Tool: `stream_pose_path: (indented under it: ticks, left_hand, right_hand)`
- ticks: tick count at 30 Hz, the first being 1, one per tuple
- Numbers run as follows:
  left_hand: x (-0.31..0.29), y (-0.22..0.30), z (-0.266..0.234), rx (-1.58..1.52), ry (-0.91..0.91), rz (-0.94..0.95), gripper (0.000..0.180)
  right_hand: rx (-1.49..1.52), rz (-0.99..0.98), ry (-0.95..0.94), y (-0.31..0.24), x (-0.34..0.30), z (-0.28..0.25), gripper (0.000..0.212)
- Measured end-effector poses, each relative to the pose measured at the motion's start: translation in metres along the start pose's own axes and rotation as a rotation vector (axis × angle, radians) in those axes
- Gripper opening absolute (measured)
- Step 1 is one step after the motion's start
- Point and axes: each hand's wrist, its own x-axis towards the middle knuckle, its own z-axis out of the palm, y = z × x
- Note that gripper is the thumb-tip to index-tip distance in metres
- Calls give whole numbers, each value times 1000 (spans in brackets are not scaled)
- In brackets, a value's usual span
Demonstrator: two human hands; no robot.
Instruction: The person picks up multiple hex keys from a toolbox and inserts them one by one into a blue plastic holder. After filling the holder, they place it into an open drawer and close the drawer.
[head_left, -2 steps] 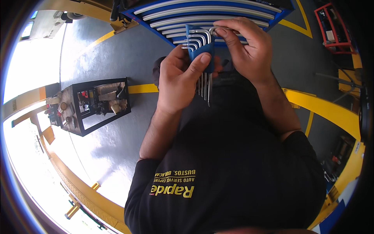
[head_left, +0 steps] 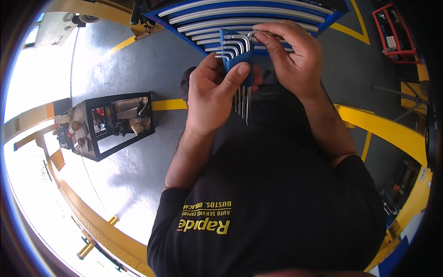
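A set of L-shaped hex keys sits in a blue plastic holder (head_left: 239, 61), held upright in front of my body. My left hand (head_left: 211, 90) is closed round the holder, its thumb pressed on the front face. Several short bent arms fan out to the left at the top, and the long shafts (head_left: 242, 101) hang down below. With thumb and fingers, my right hand (head_left: 295, 60) pinches the bent end of one hex key (head_left: 252, 34) at the holder's right side. How far that key sits in the holder is hidden.
Straight ahead stands a blue tool chest (head_left: 240, 18) with silver drawer edges. To the left is a black-framed workbench (head_left: 99, 124) with parts on it. A red cart (head_left: 392, 34) stands at the far right. Yellow lift arms (head_left: 383, 131) stretch along both sides.
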Motion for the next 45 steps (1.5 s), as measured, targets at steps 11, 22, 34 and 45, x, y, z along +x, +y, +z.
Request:
stream_pose_path:
  ticks: [11, 22, 34, 45]
  left_hand:
    - [18, -1, -18, -157, -13, -88, 34]
    - [15, -3, -22, -149, 23, -64, 33]
    - [11, -6, -26, -58, 114, -45, 33]
    - [17, -6, -41, -57, 105, 31, 31]
  right_hand:
    - [316, 257, -73, 15, 10, 17, 16]
    - [586, 436, -43, 19, -10, 33, 20]
    - [549, 473, -112, 9, -9, 37, 20]
    - [112, 567, -200, 136, 105, 55, 43]
